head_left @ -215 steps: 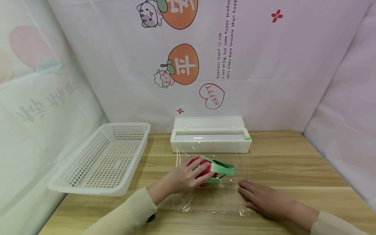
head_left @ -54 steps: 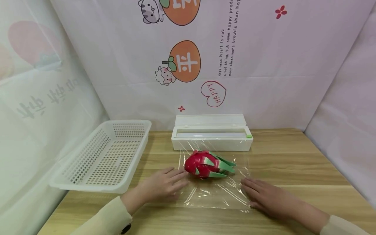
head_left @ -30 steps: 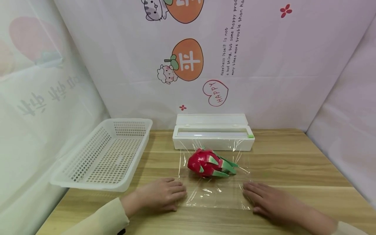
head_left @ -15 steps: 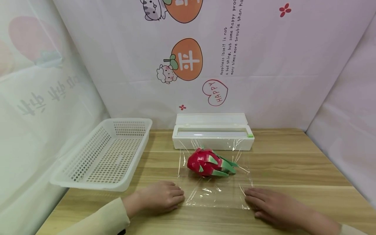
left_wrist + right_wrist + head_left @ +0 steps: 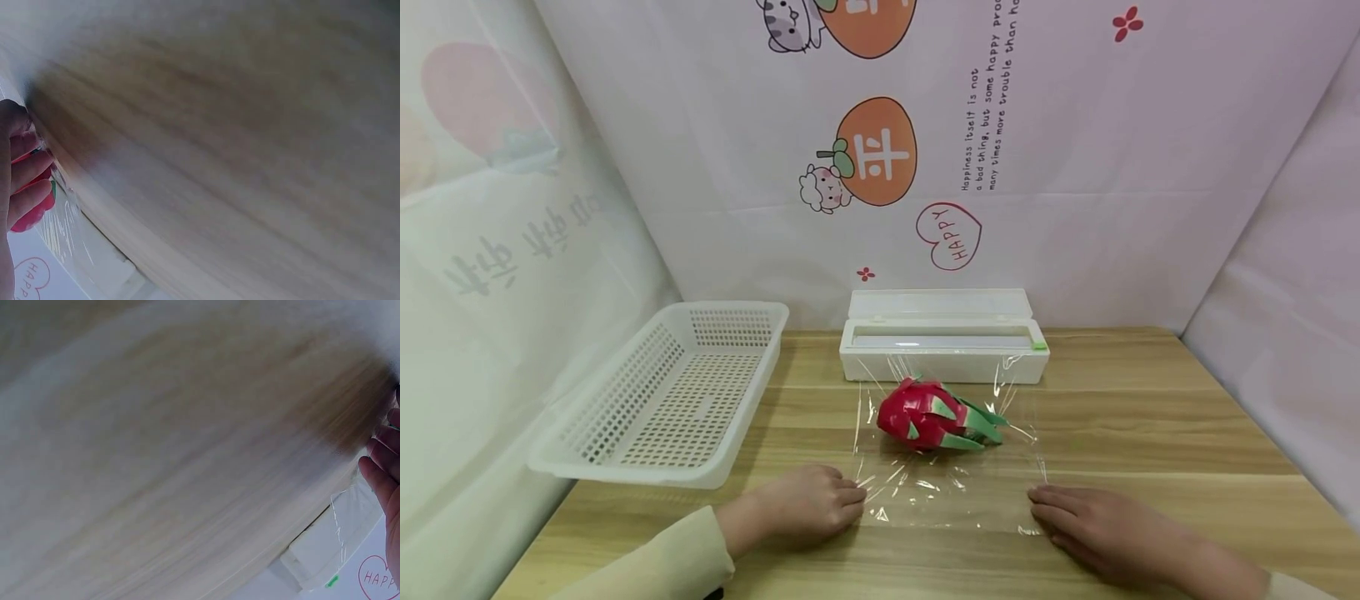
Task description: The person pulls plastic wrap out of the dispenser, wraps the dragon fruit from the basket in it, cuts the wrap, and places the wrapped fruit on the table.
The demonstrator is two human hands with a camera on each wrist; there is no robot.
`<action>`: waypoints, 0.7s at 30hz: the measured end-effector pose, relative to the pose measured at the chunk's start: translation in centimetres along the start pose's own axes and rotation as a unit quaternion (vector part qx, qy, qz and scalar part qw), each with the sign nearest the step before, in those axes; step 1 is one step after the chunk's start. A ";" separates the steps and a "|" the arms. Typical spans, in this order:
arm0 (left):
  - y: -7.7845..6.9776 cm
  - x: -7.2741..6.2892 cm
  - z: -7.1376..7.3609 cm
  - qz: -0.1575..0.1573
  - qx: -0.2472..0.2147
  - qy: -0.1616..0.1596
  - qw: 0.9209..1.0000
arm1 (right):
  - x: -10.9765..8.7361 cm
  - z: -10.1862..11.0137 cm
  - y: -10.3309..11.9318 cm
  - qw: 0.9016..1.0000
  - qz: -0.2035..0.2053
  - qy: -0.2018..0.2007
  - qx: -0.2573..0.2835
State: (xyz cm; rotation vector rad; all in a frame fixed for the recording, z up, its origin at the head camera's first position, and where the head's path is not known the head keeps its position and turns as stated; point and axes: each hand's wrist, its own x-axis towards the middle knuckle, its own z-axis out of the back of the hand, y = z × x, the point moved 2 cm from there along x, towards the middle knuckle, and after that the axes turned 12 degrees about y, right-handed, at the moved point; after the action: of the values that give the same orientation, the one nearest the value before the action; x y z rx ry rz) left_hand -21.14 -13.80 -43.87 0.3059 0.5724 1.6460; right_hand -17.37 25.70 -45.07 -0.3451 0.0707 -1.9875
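Both hands lay beside the dragon fruit (image 5: pixel 936 415): left hand (image 5: pixel 805 506) fingers curled pinching the cling film (image 5: pixel 951 492), right hand (image 5: pixel 1093 529) fingers flat on it.

the surface (image 5: pixel 1150 433) is showing pale wood grain with a smooth, low-sheen finish. between the left grip (image 5: pixel 805 510) and the right grip (image 5: pixel 1093 529), the cling film (image 5: pixel 951 492) is lying thin, clear and glossy, wrinkling and catching glints. beyond it, the dragon fruit (image 5: pixel 928 415) is looking like shiny red plastic with matt green scales. the dispenser box (image 5: pixel 943 350) is looking like smooth white plastic. far left of the left grip, the basket (image 5: pixel 662 400) is showing perforated white plastic. the backdrop (image 5: pixel 1075 167) is hanging as a printed, slightly glossy sheet.
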 end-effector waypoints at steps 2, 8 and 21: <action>0.0 0.0 0.0 -0.002 0.008 0.002 1.000 | 0.1 -0.1 0.0 1.000 0.003 -0.006 0.001; 0.0 0.0 0.0 -0.003 0.014 -0.008 1.000 | 0.2 -0.5 -0.2 1.000 0.005 -0.010 -0.005; 0.1 -0.5 0.0 0.018 0.006 -0.047 0.999 | 0.6 -0.6 -0.4 0.998 0.040 -0.029 -0.035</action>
State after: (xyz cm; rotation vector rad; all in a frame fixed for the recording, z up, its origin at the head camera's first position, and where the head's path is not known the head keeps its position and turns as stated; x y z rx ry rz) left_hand -21.15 -14.27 -43.73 0.4019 0.5081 1.6546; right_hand -18.08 25.27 -45.41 -0.4395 0.1157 -1.8969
